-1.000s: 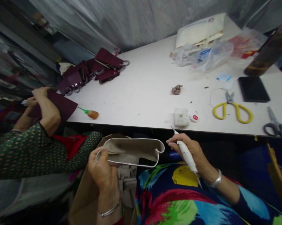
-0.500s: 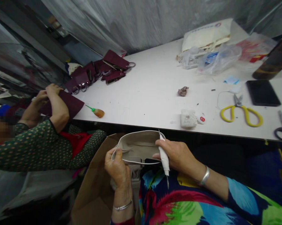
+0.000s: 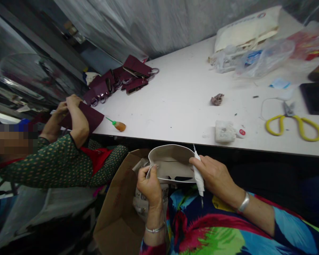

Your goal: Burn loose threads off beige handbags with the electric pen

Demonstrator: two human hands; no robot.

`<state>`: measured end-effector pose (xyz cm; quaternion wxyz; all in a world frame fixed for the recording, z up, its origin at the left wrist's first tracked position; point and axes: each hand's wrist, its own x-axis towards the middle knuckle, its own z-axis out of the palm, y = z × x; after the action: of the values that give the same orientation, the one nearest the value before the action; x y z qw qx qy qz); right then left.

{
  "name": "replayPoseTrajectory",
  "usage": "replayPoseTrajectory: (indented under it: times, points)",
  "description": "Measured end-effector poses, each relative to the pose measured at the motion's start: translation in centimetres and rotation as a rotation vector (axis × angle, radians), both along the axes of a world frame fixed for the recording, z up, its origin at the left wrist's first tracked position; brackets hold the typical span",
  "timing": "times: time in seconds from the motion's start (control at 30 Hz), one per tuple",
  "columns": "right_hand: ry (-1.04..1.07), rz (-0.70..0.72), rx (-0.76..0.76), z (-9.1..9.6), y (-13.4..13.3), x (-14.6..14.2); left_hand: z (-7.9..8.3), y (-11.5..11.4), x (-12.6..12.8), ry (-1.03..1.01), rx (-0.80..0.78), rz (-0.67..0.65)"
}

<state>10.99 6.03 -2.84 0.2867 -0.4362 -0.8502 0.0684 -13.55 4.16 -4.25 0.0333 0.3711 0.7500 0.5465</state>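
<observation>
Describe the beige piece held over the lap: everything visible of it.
The beige piece is a thin cut panel, leather-like or stiff fabric by its look, with a pale whitish rim along its visible edge and rounded corners. It is bowed upward into an arch, held in the air just below the table and above an open cardboard box. The left hand pinches its left end. The right hand, gripping a white pen-like tool, touches its right end.

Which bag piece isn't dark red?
The pale beige piece, pinched by the left hand, while the right hand holding a white tool touches it. The pile on the table and the co-worker's piece are dark red.
</observation>
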Motion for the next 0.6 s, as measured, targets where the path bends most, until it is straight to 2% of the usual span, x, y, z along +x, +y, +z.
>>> replayPoseTrajectory:
  times: [0.23,0.43,0.6]
  points:
    - [0.170,0.034,-0.089,-1.2,0.0,0.6,-0.6,0.7,0.3,-0.037,-0.007,-0.016]
    - [0.538,-0.023,-0.237,-2.0,-0.1,0.7,-1.1,1.0,0.0,-0.067,0.005,-0.033]
    - [0.672,-0.047,-0.236,-2.1,-0.1,0.2,-1.4,0.9,-0.5,-0.092,0.004,-0.070]
